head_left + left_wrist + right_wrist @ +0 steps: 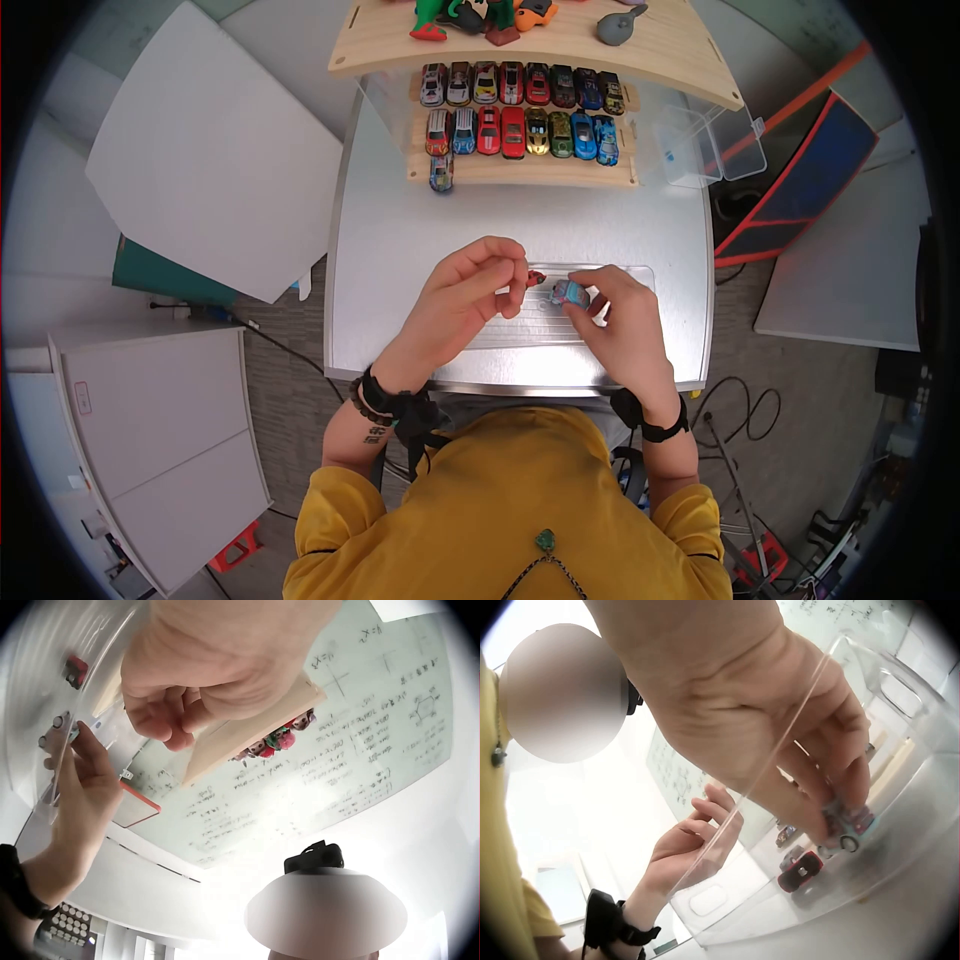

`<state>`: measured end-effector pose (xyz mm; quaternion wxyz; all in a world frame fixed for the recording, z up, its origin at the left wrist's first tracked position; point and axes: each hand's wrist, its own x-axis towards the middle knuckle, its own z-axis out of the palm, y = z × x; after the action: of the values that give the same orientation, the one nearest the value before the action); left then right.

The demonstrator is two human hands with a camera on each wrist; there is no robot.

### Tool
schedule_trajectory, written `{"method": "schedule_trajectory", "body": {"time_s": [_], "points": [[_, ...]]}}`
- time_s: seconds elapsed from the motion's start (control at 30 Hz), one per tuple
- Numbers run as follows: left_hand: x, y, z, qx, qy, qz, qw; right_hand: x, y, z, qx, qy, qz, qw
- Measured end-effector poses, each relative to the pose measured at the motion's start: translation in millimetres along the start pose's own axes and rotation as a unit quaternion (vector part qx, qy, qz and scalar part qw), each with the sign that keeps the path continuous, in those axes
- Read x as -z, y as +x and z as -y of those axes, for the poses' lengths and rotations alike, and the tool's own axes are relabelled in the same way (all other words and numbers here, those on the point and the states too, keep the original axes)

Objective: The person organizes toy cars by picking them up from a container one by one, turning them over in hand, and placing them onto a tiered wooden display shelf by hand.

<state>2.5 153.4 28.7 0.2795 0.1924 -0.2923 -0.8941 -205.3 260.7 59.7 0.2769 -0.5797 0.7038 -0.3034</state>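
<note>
My right hand (625,315) pinches a light-blue and pink toy car (571,293) between thumb and fingers. It is inside a clear plastic box (640,270), whose transparent wall crosses the right wrist view in front of the hand. A red toy car (801,871) with a black underside or window lies in the box just beside the held one. My left hand (465,290) hovers at the box's left side, fingers loosely bent with nothing between them. In the left wrist view, its fingertips (180,735) hang near the thumb.
Beyond the box, a wooden rack (420,172) carries rows of toy cars, with one car (441,173) at its front left. Small figures, including a grey one (618,27), stand on the upper shelf (570,50). An open clear case (690,150) sits at the rack's right.
</note>
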Motion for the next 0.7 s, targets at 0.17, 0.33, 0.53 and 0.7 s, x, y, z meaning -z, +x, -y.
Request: {"method": "schedule_trajectory", "body": {"time_s": [0.17,0.33,0.53,0.7], "points": [[-7,2,6,-0.053,0.112,-0.055,0.991,-3,11,1,0.000,0.275,-0.004,0.962],[-10,-2,13,-0.113,0.293,-0.083,0.946,-18,22,-17,0.006,0.478,0.084,0.874],[-13,1,16,-0.178,0.353,-0.029,0.918,-20,22,-23,0.004,0.513,0.103,0.852],[-11,2,14,-0.177,0.402,-0.013,0.898,-22,16,-16,0.013,0.506,0.098,0.857]]}}
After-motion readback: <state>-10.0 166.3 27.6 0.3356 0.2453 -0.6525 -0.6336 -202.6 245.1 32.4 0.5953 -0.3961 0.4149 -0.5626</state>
